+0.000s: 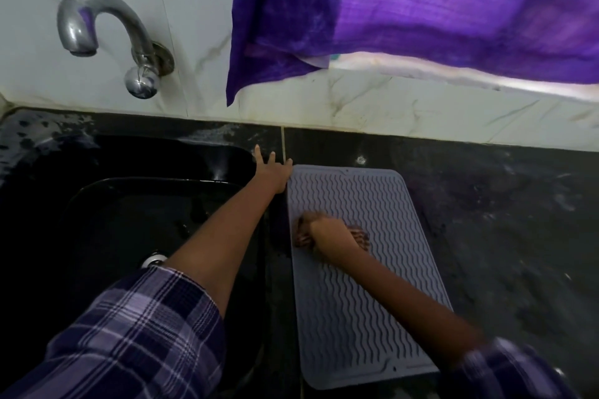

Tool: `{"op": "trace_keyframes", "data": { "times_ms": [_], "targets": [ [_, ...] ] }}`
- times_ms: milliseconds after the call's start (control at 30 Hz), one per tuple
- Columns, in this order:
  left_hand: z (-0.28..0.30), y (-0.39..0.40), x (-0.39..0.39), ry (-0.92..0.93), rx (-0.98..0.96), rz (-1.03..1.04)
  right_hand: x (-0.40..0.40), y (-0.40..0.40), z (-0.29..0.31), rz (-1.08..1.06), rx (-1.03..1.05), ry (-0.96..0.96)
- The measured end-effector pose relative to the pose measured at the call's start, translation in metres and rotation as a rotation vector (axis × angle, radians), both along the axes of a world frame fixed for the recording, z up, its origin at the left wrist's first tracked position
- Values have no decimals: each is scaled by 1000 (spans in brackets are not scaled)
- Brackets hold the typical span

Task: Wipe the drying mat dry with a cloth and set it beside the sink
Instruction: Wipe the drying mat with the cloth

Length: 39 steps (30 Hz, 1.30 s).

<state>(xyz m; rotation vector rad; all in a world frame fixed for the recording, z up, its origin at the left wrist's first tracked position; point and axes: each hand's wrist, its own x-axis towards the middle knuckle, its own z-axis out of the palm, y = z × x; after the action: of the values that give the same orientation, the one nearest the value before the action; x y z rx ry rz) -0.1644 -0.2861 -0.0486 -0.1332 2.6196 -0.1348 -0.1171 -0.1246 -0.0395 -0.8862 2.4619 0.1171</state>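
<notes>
Blurred and hidden parts
The right hand is motion-blurred, covering most of the striped brownish cloth; its plaid purple sleeve is blurred too.

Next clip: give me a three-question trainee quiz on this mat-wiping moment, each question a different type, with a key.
1. True or false: the drying mat lies inside the sink.
2. Which hand presses the cloth onto the mat? A) left hand B) right hand
3. Fill in: the left hand's spread fingers rest at the mat's far ____ corner, nearest the sink.

Key:
1. False; it lies flat on the dark counter to the right of the sink.
2. B
3. left
</notes>
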Motion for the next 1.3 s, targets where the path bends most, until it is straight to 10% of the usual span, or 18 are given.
{"op": "trace_keyframes", "data": {
  "times_ms": [367,633,867,1067,1300],
  "targets": [
    [0,3,5,-26,28,42,-33,-23,-13,-43,-135,315],
    [17,7,18,-34,63,12,-4,14,21,-106,-55,-97],
    [5,28,36,120,156,34,-16,-16,-5,-132,-218,254],
    [0,30,34,92,73,7,65,35,-13,9,-268,53],
    [5,41,63,330,73,48,-10,-8,9,-342,-75,191]
  ]
}}
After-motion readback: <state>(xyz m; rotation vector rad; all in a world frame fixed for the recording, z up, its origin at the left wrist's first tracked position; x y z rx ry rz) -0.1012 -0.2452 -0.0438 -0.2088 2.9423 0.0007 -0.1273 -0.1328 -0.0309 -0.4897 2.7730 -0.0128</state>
